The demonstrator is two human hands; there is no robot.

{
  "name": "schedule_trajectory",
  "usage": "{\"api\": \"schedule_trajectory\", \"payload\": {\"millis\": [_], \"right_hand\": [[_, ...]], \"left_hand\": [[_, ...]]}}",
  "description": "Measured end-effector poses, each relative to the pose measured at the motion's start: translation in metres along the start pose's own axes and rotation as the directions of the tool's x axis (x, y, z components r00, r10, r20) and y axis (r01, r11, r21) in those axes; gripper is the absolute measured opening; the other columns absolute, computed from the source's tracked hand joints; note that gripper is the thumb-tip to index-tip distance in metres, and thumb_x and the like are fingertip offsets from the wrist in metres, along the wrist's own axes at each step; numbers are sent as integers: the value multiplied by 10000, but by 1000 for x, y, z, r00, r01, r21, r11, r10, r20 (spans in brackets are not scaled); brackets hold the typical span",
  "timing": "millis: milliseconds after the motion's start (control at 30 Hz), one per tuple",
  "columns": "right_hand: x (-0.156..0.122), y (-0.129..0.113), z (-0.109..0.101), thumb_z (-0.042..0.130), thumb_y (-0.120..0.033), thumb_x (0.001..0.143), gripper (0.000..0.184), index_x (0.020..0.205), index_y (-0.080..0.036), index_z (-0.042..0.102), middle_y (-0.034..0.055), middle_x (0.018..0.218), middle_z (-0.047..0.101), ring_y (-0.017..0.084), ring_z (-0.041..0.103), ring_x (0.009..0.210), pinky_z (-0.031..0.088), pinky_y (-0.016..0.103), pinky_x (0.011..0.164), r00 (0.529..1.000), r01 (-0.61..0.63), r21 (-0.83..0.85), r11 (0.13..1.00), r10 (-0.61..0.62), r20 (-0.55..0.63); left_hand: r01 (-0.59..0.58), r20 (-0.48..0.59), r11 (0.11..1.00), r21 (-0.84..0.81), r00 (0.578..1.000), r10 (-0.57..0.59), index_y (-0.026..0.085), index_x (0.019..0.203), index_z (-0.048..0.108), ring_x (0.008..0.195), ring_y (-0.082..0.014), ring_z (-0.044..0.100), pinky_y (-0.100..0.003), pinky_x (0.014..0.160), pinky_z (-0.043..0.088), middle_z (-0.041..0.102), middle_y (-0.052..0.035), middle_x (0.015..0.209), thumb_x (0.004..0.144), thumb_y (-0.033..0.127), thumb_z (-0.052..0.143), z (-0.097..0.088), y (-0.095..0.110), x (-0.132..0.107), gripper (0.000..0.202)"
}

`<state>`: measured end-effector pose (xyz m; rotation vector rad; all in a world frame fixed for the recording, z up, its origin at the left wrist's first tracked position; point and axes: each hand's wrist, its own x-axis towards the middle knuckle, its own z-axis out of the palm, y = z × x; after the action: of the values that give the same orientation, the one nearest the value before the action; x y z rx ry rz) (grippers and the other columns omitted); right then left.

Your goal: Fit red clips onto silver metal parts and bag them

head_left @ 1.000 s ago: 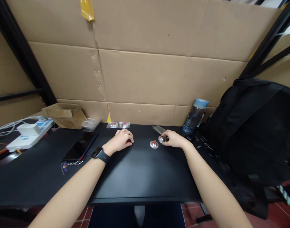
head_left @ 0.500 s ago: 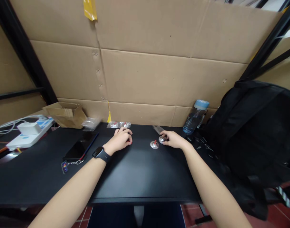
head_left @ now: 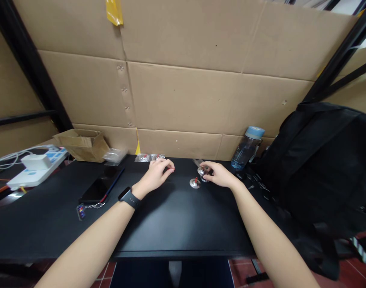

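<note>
A single camera worn on the head looks forward and down over the black worktop [head_left: 177, 224], facing a cardboard wall [head_left: 201, 96] close behind it. Both forearms run up from the bottom edge, with the hands at mid-frame, near the lens.

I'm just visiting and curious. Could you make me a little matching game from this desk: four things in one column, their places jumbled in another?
Things:
1. water bottle
2. phone
3. cardboard box
4. backpack

Places:
A. at the back left of the desk, top open
B. fills the right end of the desk
C. upright at the cardboard wall, beyond the right hand
D. flat on the desk, left of the left hand

Pairs: 1-C, 2-D, 3-A, 4-B.
</note>
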<state>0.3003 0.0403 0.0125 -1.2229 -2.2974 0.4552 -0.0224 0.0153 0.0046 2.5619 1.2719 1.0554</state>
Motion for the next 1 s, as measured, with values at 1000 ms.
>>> {"api": "schedule_trajectory", "payload": {"millis": [1000], "right_hand": [[1, -78, 62, 763, -306, 807, 482, 1251, -289, 576, 79, 1262, 654, 239, 658, 1093, 547, 378, 843, 942, 237, 383, 893, -116, -314]], "left_hand": [[50, -187, 998, -44, 981, -57, 285, 886, 788, 1273, -287, 465, -518, 1082, 357, 596, -52, 1310, 916, 336, 655, 12, 31, -4, 145]]}}
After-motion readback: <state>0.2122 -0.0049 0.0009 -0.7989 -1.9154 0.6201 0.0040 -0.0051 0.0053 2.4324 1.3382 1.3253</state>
